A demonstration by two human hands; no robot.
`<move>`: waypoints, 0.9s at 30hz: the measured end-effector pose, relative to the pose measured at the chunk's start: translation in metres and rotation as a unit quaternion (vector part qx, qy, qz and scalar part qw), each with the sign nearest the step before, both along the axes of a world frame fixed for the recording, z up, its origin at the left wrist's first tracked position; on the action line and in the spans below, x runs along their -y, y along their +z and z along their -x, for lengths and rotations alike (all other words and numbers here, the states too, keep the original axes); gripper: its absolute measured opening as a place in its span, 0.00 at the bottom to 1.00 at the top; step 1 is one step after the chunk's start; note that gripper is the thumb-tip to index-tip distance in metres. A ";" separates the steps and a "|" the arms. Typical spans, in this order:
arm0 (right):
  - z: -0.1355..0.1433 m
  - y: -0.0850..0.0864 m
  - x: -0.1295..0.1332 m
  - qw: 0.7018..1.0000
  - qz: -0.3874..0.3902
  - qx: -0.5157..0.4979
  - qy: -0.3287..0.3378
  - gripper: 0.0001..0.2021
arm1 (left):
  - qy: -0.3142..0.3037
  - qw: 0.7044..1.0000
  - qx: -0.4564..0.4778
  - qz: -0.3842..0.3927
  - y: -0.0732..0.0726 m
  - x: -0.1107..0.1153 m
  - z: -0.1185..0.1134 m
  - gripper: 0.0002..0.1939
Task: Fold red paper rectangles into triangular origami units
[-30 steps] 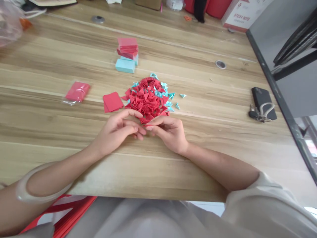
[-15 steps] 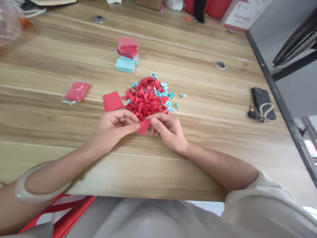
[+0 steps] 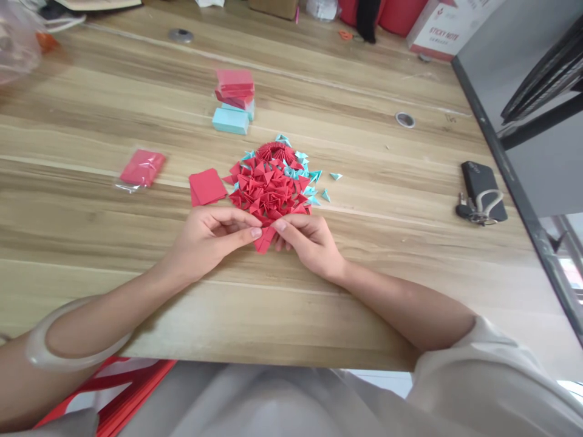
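Note:
A small piece of red folded paper (image 3: pixel 264 240) is pinched between my two hands near the front of the table. My left hand (image 3: pixel 216 237) grips its left side with thumb and forefinger. On the right side, my right hand (image 3: pixel 310 241) pinches it in the same way; its other fingers curl underneath. Just beyond my fingertips lies a heap of red folded paper triangles (image 3: pixel 268 185), with light blue triangles (image 3: pixel 314 176) along its edges. A ring of red folded pieces (image 3: pixel 276 152) sits at the far side of the heap. Loose red paper sheets (image 3: pixel 207 187) lie beside my left hand.
A wrapped red paper pack (image 3: pixel 143 167) lies to the left. Farther back are stacked red packs (image 3: pixel 234 85) and light blue packs (image 3: pixel 231 119). At the right edge rest a black case (image 3: pixel 487 182) and keys (image 3: pixel 478 212). A sticky note box (image 3: pixel 444 27) stands at the back right.
The red paper's upper edges have been drawn in, and it looks narrower between my thumbs. Both hands have shifted slightly, with the fingertips closer together.

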State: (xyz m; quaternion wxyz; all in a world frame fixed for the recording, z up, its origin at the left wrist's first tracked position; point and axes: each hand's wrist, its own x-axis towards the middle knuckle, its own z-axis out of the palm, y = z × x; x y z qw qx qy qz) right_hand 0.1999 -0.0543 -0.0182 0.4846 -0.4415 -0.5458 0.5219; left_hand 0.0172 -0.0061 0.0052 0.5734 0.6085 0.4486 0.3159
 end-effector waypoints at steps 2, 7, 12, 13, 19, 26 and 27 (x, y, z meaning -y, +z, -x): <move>-0.001 0.001 -0.002 0.999 0.019 -0.026 0.010 0.19 | 0.011 1.000 0.003 0.004 0.000 0.000 0.000 0.05; -0.004 0.003 -0.006 0.997 0.031 -0.060 0.043 0.14 | 0.010 1.000 0.012 -0.015 0.002 0.000 -0.001 0.05; -0.003 0.003 -0.008 0.994 0.010 -0.100 0.052 0.11 | -0.008 0.998 0.007 -0.057 0.004 0.000 0.000 0.02; -0.002 0.003 -0.008 0.993 0.009 -0.108 0.053 0.10 | -0.011 0.998 0.004 -0.067 0.004 0.001 0.000 0.02; -0.001 0.000 -0.007 0.991 0.020 -0.121 0.050 0.07 | -0.025 0.996 0.001 -0.091 0.005 0.001 -0.001 0.01; 0.000 -0.001 -0.008 0.990 0.027 -0.130 0.039 0.08 | -0.034 0.995 0.002 -0.093 0.003 0.000 0.002 0.01; 0.000 -0.001 -0.008 0.991 0.026 -0.128 0.039 0.08 | -0.036 0.995 0.001 -0.095 0.003 0.000 0.002 0.02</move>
